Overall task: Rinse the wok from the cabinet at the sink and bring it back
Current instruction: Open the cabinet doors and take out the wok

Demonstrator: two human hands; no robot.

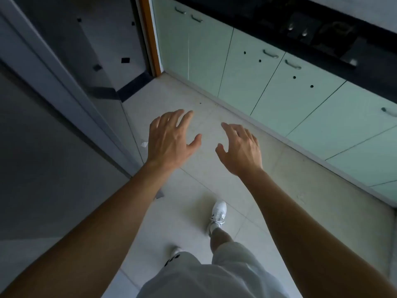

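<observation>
Both hands are held out in front of the person at about the same height, palms down, above a pale tiled floor (214,186). The left hand (169,143) has its fingers spread and slightly curled, thumb out to the side; nothing is in it. The right hand (240,149) is in the same posture — fingers apart, thumb out, holding nothing. The two hands are near each other but not touching, with bare floor showing between the thumbs.

The wok cannot be seen anywhere in the view. Neither hand is in contact with any object.

To the right runs a row of pale green cabinet doors (253,82), all closed, each with a small metal handle (270,53) near its top edge. Several doors show small dark round holes. The right hand is nearer to this row than the left, but well apart from the doors and handles. Above the cabinets lies a dark countertop (247,16); its contents are too dim to identify with certainty.

To the left stands a grey panel with a pale frame (53,67), and beyond it an orange-brown vertical edge (150,39) at the corner where the cabinets begin. A small scrap of white material (144,144) lies on the floor at the foot of the frame, just beside the left hand in the view.

Below the arms — light-coloured shorts (214,276) and a white shoe (219,211) set forward on the tiles; a second shoe (176,250) is partly hidden behind the shorts.
</observation>
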